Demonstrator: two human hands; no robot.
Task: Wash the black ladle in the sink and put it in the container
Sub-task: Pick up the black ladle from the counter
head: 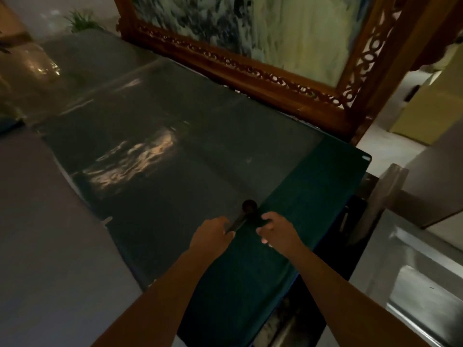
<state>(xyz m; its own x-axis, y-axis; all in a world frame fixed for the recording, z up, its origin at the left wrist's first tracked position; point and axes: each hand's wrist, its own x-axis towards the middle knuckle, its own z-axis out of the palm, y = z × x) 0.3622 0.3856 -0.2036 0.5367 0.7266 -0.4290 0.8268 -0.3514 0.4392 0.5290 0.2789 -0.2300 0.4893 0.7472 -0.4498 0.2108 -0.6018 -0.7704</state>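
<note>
The black ladle [246,210] hangs just above a long dark table [155,136], its round bowl pointing away from me. My left hand [214,234] is closed around the ladle's handle. My right hand [274,229] is beside it to the right, fingers curled on something dark that I cannot make out. Both hands are over the green cloth [295,211] that covers the table's near end. A steel sink [426,276] lies at the lower right, apart from the hands. No container is in view.
A carved wooden frame [250,71] with a painted panel stands along the table's far side. Grey floor [45,234] runs on the left. A plant [82,20] sits at the far left corner. Pale cabinets [431,106] are at the right.
</note>
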